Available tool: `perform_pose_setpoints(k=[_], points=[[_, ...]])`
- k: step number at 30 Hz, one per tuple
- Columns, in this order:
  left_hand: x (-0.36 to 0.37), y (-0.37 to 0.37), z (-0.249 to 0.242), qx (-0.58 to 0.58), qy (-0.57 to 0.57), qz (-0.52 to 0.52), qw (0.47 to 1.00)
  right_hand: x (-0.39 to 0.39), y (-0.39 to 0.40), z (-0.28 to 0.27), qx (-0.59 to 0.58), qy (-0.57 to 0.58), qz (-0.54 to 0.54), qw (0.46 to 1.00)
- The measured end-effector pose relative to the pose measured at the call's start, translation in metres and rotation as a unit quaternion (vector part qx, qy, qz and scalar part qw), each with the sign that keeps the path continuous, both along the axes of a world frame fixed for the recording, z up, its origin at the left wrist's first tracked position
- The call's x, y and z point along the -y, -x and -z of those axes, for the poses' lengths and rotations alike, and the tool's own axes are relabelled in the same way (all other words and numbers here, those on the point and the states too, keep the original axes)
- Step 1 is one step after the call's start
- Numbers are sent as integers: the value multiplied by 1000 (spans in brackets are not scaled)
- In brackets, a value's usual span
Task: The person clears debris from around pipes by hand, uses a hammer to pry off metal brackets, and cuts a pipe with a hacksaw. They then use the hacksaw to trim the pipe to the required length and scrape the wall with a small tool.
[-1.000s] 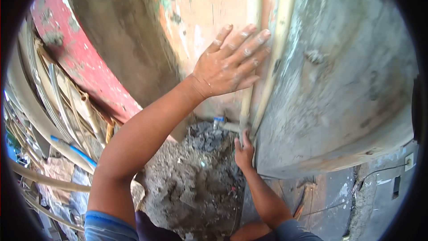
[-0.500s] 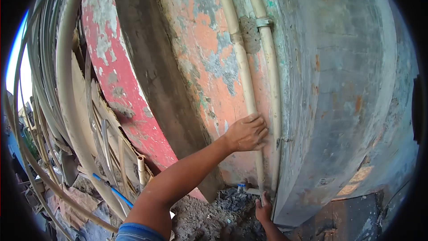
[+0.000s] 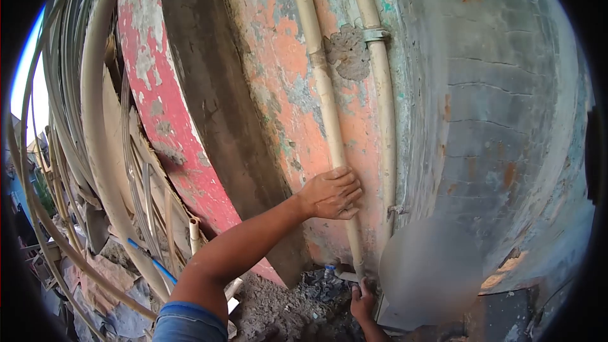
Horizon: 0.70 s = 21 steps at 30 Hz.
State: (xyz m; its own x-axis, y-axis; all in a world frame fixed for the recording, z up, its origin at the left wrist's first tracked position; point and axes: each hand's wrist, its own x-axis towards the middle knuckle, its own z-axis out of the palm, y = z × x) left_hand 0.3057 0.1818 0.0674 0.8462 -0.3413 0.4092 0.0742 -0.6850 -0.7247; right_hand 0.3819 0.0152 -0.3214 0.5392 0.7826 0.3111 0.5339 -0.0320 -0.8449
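A long cream plastic pipe (image 3: 327, 98) runs down the peeling orange wall. My left hand (image 3: 332, 193) is wrapped round its lower part, fingers closed. Low down, my right hand (image 3: 363, 301) is closed about the pipe's bottom end, though its fingers are partly hidden. Beside that end, near the ground, a short side piece with a blue fitting (image 3: 329, 270) points left. Parallel on the right stands a second cream pipe (image 3: 384, 101), held to the wall by a metal clamp (image 3: 375, 34).
Bundled hoses and pipes (image 3: 95, 107) hang at the left, beside a red-painted wall edge (image 3: 180, 145). Rubble (image 3: 278, 304) covers the ground below. A grey cracked wall (image 3: 487, 101) rises at the right, partly hidden low down by a blurred patch.
The left pipe has shifted left, away from the clamped pipe, and both hands have moved left with it. More of the broken plaster between the pipes shows. The view has shifted slightly.
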Motion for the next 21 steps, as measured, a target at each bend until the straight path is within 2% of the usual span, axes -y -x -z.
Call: perform_pose_setpoints(k=[8,9,12,13,15,21], points=[[-31,-5,6,14,6,93,996,-4,11,-19,-61,24,-9,998],[-35,-4,6,6,2,96,995,-6,10,-14,-27,22,-4,999],[-47,-3,9,-3,-14,101,995,-12,15,-22,-56,42,-1,998],[-49,-3,11,6,-21,109,994,-14,15,-14,-31,33,9,999],[-57,-6,27,7,19,127,992,-8,10,-17,-23,42,-20,999],[-53,-19,19,50,-11,157,986,-13,11,-15,14,34,-5,999]])
